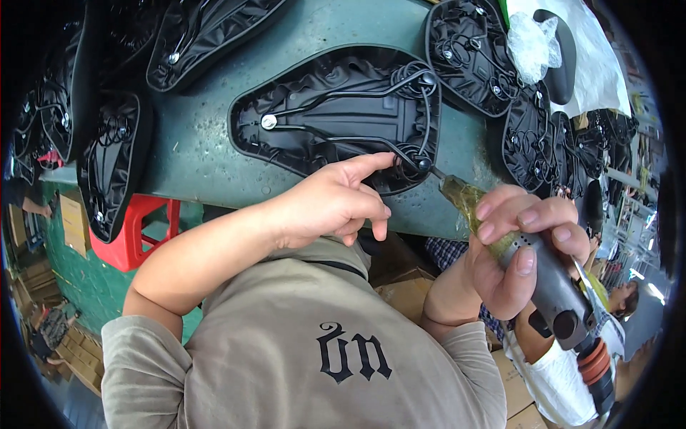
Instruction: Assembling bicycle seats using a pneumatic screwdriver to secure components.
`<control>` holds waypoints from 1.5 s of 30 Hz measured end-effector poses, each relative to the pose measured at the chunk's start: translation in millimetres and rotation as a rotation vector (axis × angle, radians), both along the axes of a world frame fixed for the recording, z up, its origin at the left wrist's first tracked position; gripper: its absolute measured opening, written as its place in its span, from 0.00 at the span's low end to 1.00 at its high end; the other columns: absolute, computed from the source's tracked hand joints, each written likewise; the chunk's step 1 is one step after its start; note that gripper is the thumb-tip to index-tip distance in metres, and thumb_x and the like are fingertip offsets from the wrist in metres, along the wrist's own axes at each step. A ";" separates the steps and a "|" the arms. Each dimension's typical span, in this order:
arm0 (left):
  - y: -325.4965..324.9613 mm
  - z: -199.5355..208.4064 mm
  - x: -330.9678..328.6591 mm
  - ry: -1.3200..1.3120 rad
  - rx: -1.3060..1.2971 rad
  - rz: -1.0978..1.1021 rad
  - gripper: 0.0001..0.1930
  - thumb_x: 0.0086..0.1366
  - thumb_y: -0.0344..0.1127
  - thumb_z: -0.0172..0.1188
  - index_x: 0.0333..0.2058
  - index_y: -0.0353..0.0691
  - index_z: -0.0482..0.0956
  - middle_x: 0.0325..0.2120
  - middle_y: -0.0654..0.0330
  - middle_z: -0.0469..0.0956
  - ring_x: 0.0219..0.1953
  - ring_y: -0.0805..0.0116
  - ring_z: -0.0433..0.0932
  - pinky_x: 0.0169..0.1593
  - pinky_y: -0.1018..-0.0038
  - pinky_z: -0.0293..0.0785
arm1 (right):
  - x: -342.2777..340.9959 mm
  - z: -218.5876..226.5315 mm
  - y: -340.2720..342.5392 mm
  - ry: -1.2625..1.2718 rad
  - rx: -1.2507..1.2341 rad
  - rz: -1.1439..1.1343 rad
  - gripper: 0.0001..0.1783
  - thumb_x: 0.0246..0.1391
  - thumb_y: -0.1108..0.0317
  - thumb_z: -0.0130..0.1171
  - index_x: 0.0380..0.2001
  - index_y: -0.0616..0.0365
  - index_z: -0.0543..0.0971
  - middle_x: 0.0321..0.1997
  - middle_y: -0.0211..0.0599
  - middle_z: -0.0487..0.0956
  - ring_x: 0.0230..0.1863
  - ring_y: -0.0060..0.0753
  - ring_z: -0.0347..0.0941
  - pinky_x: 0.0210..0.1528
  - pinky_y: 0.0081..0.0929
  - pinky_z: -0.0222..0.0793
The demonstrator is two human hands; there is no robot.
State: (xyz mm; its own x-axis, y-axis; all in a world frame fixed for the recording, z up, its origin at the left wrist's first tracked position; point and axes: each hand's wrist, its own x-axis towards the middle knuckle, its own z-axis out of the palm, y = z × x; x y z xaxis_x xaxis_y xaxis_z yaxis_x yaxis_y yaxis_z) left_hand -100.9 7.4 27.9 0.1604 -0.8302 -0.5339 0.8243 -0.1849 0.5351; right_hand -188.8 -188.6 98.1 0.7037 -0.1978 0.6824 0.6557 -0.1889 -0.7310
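A black bicycle saddle [343, 114] lies upside down on the green table, its metal rails and coil springs facing up. My left hand [336, 200] is over its near edge. The index finger stretches to the near coil spring [413, 159], and the other fingers are loosely bent with nothing in them. My right hand [525, 243] is wrapped round a dark power screwdriver [557, 286] whose front end is covered in yellowish tape. Its bit points at the bolt [424, 164] beside that spring; whether it is seated cannot be made out.
More upturned saddles lie at the upper left [207, 36] and along the right [475, 57]. Clear plastic wrap [534, 46] sits at the upper right. A red stool [132, 239] stands below the table's left side. Another person [550, 372] is close by at the lower right.
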 end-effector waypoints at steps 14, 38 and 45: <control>10.0 -19.6 -42.5 -1.438 0.292 0.058 0.29 0.69 0.43 0.65 0.64 0.38 0.69 0.13 0.59 0.75 0.17 0.61 0.79 0.24 0.65 0.76 | -13.5 2.5 3.5 -0.078 0.033 -0.068 0.23 0.59 0.71 0.56 0.55 0.61 0.65 0.43 0.52 0.71 0.23 0.37 0.75 0.28 0.42 0.77; 145.9 -38.4 -37.9 -2.109 0.469 0.435 0.16 0.48 0.30 0.77 0.37 0.39 0.83 0.36 0.56 0.76 0.39 0.55 0.76 0.43 0.64 0.73 | -47.0 15.5 19.3 -0.087 0.221 0.133 0.23 0.59 0.70 0.58 0.56 0.57 0.67 0.46 0.42 0.69 0.27 0.31 0.74 0.32 0.38 0.73; 125.9 -30.4 -34.5 -1.757 0.601 0.638 0.20 0.47 0.29 0.77 0.41 0.39 0.84 0.37 0.56 0.73 0.43 0.55 0.75 0.48 0.65 0.73 | -41.7 22.1 55.8 -0.080 0.177 0.188 0.22 0.55 0.68 0.57 0.53 0.59 0.71 0.45 0.42 0.70 0.28 0.26 0.71 0.34 0.32 0.69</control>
